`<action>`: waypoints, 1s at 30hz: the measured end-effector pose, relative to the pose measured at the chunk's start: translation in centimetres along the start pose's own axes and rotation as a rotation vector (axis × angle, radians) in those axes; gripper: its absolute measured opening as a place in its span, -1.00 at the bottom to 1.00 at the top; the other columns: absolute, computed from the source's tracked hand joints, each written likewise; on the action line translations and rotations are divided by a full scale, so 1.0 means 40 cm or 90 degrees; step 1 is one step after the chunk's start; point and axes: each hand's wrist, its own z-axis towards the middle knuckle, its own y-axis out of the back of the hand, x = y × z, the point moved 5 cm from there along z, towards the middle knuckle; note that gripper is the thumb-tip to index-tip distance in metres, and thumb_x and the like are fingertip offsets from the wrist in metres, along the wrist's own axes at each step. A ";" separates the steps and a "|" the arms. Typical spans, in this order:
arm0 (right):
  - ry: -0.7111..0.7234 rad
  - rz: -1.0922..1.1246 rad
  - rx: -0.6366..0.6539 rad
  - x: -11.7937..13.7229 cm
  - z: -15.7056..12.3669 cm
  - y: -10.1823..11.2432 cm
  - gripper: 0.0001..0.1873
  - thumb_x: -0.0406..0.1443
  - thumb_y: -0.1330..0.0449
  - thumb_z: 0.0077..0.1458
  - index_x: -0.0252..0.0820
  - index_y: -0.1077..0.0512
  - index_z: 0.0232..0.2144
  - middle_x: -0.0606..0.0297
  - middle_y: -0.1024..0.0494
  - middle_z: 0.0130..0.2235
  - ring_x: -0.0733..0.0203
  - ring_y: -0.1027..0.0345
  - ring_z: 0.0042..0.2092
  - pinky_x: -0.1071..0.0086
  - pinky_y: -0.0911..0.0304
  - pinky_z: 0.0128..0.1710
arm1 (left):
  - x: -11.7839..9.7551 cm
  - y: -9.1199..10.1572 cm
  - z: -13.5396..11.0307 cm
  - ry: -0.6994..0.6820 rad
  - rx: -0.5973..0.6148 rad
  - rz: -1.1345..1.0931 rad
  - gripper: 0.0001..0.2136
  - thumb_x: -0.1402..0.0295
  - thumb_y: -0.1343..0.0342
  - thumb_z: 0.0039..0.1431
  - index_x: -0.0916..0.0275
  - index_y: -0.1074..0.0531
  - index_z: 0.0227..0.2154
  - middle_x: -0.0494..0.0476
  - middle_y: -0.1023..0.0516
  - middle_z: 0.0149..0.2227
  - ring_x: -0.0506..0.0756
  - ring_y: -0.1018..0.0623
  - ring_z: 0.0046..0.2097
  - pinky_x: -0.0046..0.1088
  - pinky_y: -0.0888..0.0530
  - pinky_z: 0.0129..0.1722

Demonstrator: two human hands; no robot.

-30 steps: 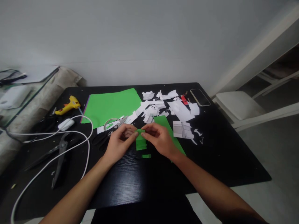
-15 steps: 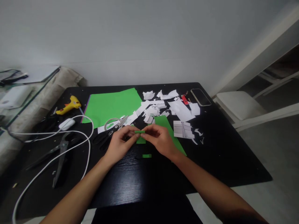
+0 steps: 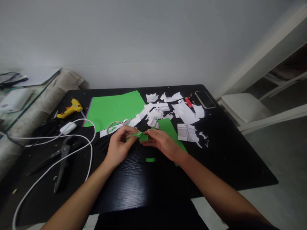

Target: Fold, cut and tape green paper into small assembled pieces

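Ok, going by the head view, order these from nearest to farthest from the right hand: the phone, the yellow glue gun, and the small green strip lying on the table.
From the right hand:
1. Small green strip: just on the near side, toward the person.
2. Phone: toward the back right corner.
3. Yellow glue gun: over on the left side.

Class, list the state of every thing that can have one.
Small green paper piece, pinched in left hand
Dark metal shears, open
Black-handled silver scissors, opening unclear
Black rectangular phone, screen dark
Yellow glue gun, lying down
Long white cable, looped
White paper scraps, scattered
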 end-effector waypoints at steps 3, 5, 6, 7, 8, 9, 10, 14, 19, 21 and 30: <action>-0.048 0.057 0.028 -0.007 -0.002 -0.008 -0.58 0.01 -0.53 0.05 -0.18 -0.66 -0.25 0.23 -0.70 -0.23 0.14 -0.65 -0.20 0.23 -0.57 -0.03 | 0.007 0.002 -0.001 -0.006 -0.002 -0.001 -0.94 0.44 -0.31 0.23 0.17 -0.56 -0.27 0.07 -0.69 -0.23 0.06 -0.69 -0.19 -0.41 -0.61 -0.14; -0.059 0.060 0.031 -0.007 -0.004 -0.011 -0.60 -0.04 -0.56 0.03 -0.20 -0.67 -0.24 0.23 -0.71 -0.24 0.15 -0.67 -0.20 0.27 -0.57 -0.05 | 0.009 0.001 -0.004 -0.019 0.005 0.020 -0.93 0.46 -0.29 0.24 0.16 -0.55 -0.27 0.08 -0.69 -0.20 0.08 -0.69 -0.15 -0.38 -0.61 -0.12; -0.063 0.064 0.029 -0.007 -0.005 -0.011 -0.61 -0.06 -0.58 0.01 -0.21 -0.67 -0.24 0.24 -0.71 -0.24 0.16 -0.67 -0.20 0.28 -0.57 -0.05 | 0.008 0.001 -0.005 -0.028 0.009 0.034 -0.93 0.46 -0.28 0.24 0.16 -0.54 -0.27 0.09 -0.69 -0.19 0.09 -0.69 -0.14 -0.37 -0.60 -0.11; -0.067 0.072 0.025 -0.007 -0.006 -0.011 -0.61 -0.09 -0.59 -0.02 -0.21 -0.68 -0.24 0.25 -0.72 -0.24 0.16 -0.68 -0.19 0.29 -0.57 -0.04 | 0.008 0.001 -0.006 -0.037 0.013 0.049 -0.92 0.47 -0.28 0.24 0.16 -0.54 -0.27 0.09 -0.69 -0.19 0.09 -0.68 -0.13 -0.35 -0.60 -0.09; -0.069 0.083 0.022 -0.007 -0.006 -0.010 -0.61 -0.11 -0.60 -0.04 -0.21 -0.68 -0.23 0.26 -0.72 -0.24 0.16 -0.68 -0.19 0.29 -0.57 -0.04 | 0.007 0.000 -0.007 -0.045 0.017 0.063 -0.91 0.48 -0.27 0.24 0.16 -0.54 -0.26 0.09 -0.68 -0.18 0.10 -0.68 -0.13 -0.34 -0.59 -0.08; -0.071 0.096 0.019 -0.007 -0.006 -0.009 -0.61 -0.13 -0.60 -0.06 -0.20 -0.68 -0.22 0.26 -0.73 -0.23 0.15 -0.69 -0.18 0.28 -0.57 -0.02 | 0.006 0.000 -0.007 -0.051 0.021 0.075 -0.91 0.49 -0.25 0.25 0.16 -0.53 -0.26 0.09 -0.68 -0.18 0.10 -0.68 -0.12 -0.33 -0.59 -0.08; -0.071 0.106 0.018 -0.007 -0.005 -0.007 -0.61 -0.15 -0.61 -0.07 -0.19 -0.69 -0.21 0.26 -0.73 -0.22 0.15 -0.69 -0.17 0.26 -0.57 0.00 | 0.005 -0.001 -0.008 -0.058 0.025 0.086 -0.90 0.50 -0.24 0.25 0.15 -0.52 -0.25 0.08 -0.67 -0.18 0.09 -0.67 -0.12 -0.33 -0.58 -0.08; -0.058 0.128 0.009 -0.004 0.001 0.002 -0.67 -0.22 -0.59 -0.08 -0.18 -0.70 -0.24 0.26 -0.73 -0.21 0.17 -0.65 -0.15 0.22 -0.56 0.07 | -0.005 -0.002 -0.010 -0.114 0.031 0.160 -0.88 0.53 -0.24 0.26 0.16 -0.49 -0.30 0.07 -0.65 -0.17 0.09 -0.64 -0.11 -0.30 -0.54 -0.04; -0.018 0.082 -0.039 0.001 0.002 0.015 -0.72 -0.20 -0.56 -0.06 -0.18 -0.70 -0.28 0.28 -0.70 -0.24 0.21 -0.60 -0.18 0.25 -0.55 0.05 | -0.025 -0.003 -0.011 -0.206 0.001 0.276 -0.85 0.55 -0.25 0.23 0.16 -0.50 -0.36 0.07 -0.58 -0.13 0.10 -0.59 -0.08 -0.27 -0.50 0.00; 0.016 0.030 -0.078 0.006 -0.003 0.020 -0.69 -0.26 -0.56 -0.09 -0.12 -0.68 -0.23 0.31 -0.70 -0.22 0.20 -0.60 -0.16 0.23 -0.53 0.07 | -0.028 -0.002 -0.009 -0.207 -0.014 0.304 -0.86 0.54 -0.25 0.22 0.15 -0.51 -0.37 0.07 -0.55 -0.18 0.11 -0.57 -0.10 -0.29 -0.50 -0.05; 0.170 -0.170 -0.162 0.019 -0.012 0.025 -0.66 -0.25 -0.52 -0.04 -0.08 -0.52 -0.21 0.28 -0.69 -0.19 0.08 -0.64 -0.06 0.10 -0.52 0.11 | 0.000 -0.009 -0.008 -0.071 0.033 0.305 -0.89 0.52 -0.15 0.11 0.17 -0.40 -0.43 -0.02 -0.50 -0.43 0.05 -0.48 -0.37 -0.43 -0.41 -0.34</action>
